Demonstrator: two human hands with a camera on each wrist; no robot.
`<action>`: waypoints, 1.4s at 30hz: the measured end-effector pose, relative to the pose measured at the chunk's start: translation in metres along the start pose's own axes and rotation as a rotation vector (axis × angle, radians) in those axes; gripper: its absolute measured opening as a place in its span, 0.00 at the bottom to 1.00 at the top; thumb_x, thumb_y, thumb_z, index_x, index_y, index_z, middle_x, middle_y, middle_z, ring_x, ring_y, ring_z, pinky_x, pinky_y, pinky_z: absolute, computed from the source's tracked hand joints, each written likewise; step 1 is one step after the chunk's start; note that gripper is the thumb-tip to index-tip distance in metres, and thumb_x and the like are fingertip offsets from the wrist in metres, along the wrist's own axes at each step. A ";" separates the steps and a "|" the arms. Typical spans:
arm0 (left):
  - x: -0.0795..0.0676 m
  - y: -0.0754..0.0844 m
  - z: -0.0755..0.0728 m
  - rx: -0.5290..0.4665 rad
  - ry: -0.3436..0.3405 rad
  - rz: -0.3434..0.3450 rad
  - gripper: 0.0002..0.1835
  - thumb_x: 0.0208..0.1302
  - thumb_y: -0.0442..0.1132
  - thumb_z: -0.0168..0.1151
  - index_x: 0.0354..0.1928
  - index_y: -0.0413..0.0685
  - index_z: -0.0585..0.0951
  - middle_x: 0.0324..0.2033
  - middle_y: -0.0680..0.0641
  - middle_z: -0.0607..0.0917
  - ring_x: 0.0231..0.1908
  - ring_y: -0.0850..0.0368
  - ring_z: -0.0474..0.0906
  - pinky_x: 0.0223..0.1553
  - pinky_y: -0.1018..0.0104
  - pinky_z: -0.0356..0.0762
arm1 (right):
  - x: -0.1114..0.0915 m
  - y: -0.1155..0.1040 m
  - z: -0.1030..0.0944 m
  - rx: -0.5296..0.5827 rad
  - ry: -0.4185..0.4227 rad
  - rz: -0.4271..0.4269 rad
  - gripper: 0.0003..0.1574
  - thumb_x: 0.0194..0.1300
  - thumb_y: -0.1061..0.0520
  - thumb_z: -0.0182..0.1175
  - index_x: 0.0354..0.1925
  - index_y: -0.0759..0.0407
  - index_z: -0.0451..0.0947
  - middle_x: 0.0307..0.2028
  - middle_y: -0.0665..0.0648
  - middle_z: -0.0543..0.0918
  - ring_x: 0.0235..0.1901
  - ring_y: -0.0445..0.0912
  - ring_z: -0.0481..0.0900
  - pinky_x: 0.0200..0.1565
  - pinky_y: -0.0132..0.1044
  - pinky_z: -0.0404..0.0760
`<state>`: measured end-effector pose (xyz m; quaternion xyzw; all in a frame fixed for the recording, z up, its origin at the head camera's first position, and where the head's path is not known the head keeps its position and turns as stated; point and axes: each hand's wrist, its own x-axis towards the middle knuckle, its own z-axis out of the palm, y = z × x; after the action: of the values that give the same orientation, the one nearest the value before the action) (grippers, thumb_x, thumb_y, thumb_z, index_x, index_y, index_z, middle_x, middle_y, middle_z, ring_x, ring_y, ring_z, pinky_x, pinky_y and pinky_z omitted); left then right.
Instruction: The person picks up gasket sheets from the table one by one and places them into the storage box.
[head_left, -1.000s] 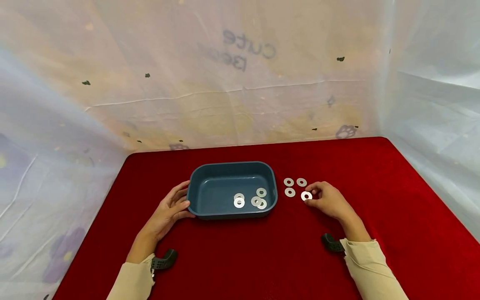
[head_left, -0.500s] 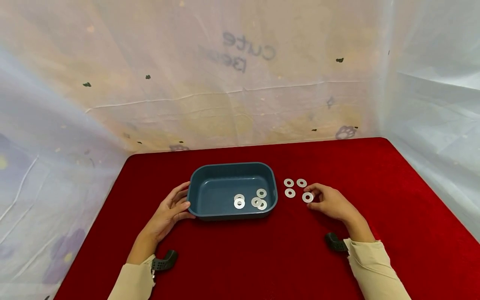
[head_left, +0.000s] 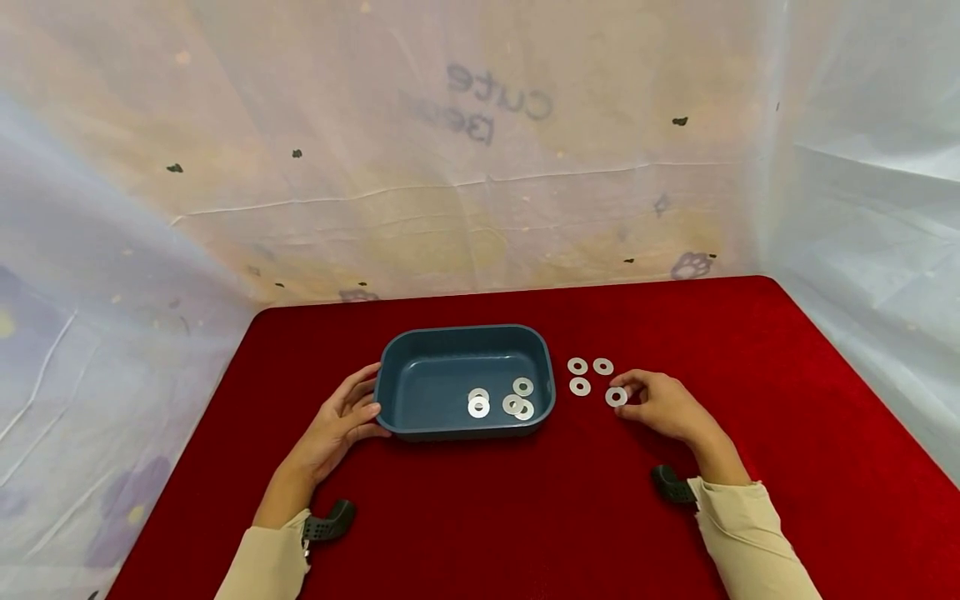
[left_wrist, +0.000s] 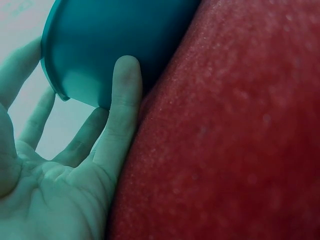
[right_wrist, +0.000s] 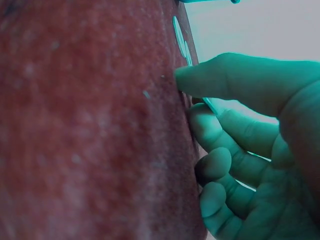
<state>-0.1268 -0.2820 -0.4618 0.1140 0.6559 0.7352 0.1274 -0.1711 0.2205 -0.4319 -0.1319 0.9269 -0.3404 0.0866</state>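
**Flat silvery ring-shaped washer (head_left: 609, 397) pinched low by the right hand (head_left: 663, 406)**

The washer is found toward the right of the scene, on or barely above the red cloth-covered table (head_left: 480, 517); whether it is raised at all cannot be told. It is held at its edges between the thumb and a finger, parted by no more than the washer's breadth, and the other fingers are curled in. How firmly it is gripped is not shown.

The left end of the blue-grey rectangular tray (head_left: 427, 387) is touched by the left hand (head_left: 333, 425), whose fingers are spread wide and laid fairly straight against the wall and rim. Five matching washers (head_left: 506, 404) are contained in the tray: an overlapping pair on the near side, and three farther right, two of them overlapping. Between the tray and the right hand, three loose washers (head_left: 573, 387) are laid flat, apart from one another.

The step in hand is judged to be the grasping of a single washer while the tray is steadied. For the next move, a secure pinch on the thin edge seems to be called for, with the neighbouring washers left undisturbed.
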 end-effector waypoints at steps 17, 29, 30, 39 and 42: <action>-0.001 0.000 -0.001 0.008 0.031 -0.034 0.34 0.76 0.33 0.49 0.78 0.57 0.53 0.71 0.45 0.61 0.59 0.57 0.76 0.48 0.58 0.85 | 0.002 0.000 0.001 -0.012 0.045 -0.008 0.20 0.53 0.60 0.71 0.46 0.56 0.82 0.33 0.53 0.80 0.26 0.42 0.72 0.30 0.32 0.71; 0.000 0.001 0.001 0.005 0.035 -0.045 0.34 0.76 0.32 0.50 0.78 0.57 0.53 0.71 0.44 0.62 0.59 0.57 0.77 0.48 0.59 0.85 | -0.001 -0.002 -0.002 0.033 0.120 -0.016 0.18 0.55 0.53 0.74 0.44 0.54 0.82 0.31 0.54 0.78 0.24 0.40 0.68 0.27 0.32 0.68; -0.001 0.001 0.001 0.005 0.034 -0.045 0.34 0.76 0.32 0.50 0.78 0.57 0.53 0.71 0.44 0.62 0.59 0.57 0.77 0.48 0.59 0.85 | -0.001 -0.003 -0.002 0.037 0.120 -0.015 0.18 0.56 0.53 0.74 0.44 0.54 0.81 0.31 0.54 0.78 0.24 0.40 0.68 0.27 0.32 0.68; 0.000 -0.001 0.000 0.008 0.022 -0.032 0.34 0.76 0.33 0.49 0.78 0.57 0.53 0.71 0.44 0.61 0.59 0.58 0.77 0.48 0.59 0.85 | -0.001 -0.006 -0.003 0.044 0.128 -0.029 0.18 0.56 0.53 0.73 0.44 0.53 0.80 0.30 0.52 0.75 0.24 0.40 0.66 0.27 0.32 0.67; 0.000 -0.001 -0.001 0.007 0.020 -0.029 0.34 0.76 0.32 0.49 0.78 0.57 0.53 0.72 0.43 0.61 0.59 0.58 0.77 0.48 0.59 0.85 | -0.001 -0.007 -0.004 0.050 0.129 -0.034 0.18 0.56 0.53 0.74 0.44 0.54 0.80 0.29 0.52 0.74 0.24 0.39 0.66 0.27 0.32 0.67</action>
<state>-0.1272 -0.2833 -0.4634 0.0976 0.6611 0.7323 0.1312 -0.1702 0.2177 -0.4247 -0.1231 0.9194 -0.3727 0.0240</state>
